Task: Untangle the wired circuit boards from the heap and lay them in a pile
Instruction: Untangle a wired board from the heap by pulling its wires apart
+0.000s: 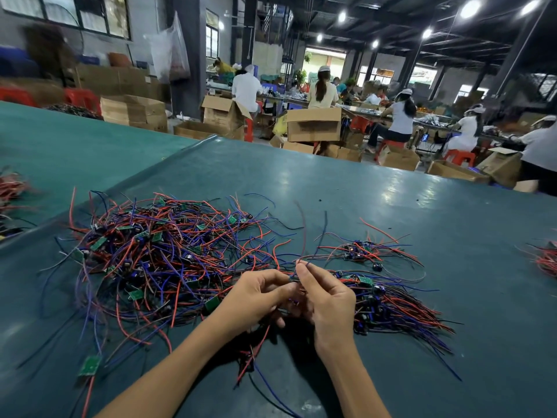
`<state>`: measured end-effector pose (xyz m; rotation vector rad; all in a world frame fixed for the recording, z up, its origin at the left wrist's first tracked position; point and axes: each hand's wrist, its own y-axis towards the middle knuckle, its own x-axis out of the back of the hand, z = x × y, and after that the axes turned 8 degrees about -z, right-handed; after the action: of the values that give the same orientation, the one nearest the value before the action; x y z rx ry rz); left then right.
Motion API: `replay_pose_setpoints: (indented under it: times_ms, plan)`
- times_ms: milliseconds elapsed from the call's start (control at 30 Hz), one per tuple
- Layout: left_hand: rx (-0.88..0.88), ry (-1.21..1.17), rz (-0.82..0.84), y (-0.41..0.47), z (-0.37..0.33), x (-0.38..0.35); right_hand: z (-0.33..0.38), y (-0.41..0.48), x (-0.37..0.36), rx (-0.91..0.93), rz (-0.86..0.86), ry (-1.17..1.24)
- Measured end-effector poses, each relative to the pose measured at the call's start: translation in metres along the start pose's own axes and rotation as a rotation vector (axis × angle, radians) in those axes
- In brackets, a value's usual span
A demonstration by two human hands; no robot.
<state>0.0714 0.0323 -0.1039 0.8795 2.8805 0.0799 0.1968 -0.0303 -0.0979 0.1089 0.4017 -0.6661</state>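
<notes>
Left hand [259,298] and right hand [329,303] are pinching one wired circuit board [293,278] between heap [156,260] and pile [394,303], holding it raised, likely so its wires pull free.

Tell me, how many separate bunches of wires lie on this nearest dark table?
4: the big tangled heap at left, a small cluster farther right, a neater pile near right, and another bunch cut off at the right edge. More may lie out of view.

One head-worn view looks forward and down, close above the heap [156,254]
</notes>
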Motion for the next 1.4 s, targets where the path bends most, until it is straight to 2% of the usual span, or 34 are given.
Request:
replay_pose_setpoints:
  times_ms: [133,267,400,767,1067,1300,1400]
  plan:
    - [0.016,-0.066,0.010,0.000,-0.001,0.003,0.001,0.000,0.003,-0.057,0.071,-0.074]
    - [-0.033,-0.099,0.044,0.000,-0.001,0.003,0.009,0.000,0.010,-0.185,0.229,-0.111]
    - [-0.012,-0.053,0.077,-0.004,-0.002,0.005,0.011,0.005,0.014,-0.241,0.213,-0.084]
    - [-0.043,-0.033,0.101,-0.004,0.000,0.006,0.053,0.056,0.003,0.004,0.049,-0.317]
    - [-0.005,-0.096,0.064,-0.002,0.004,0.008,0.071,0.085,-0.015,-0.070,-0.074,-0.235]
    - [0.064,-0.345,-0.171,0.010,-0.001,0.010,0.071,0.058,-0.013,0.264,-0.066,-0.471]
    - [0.075,-0.457,-0.216,0.013,-0.002,0.012,0.049,0.034,-0.009,0.179,0.054,-0.574]
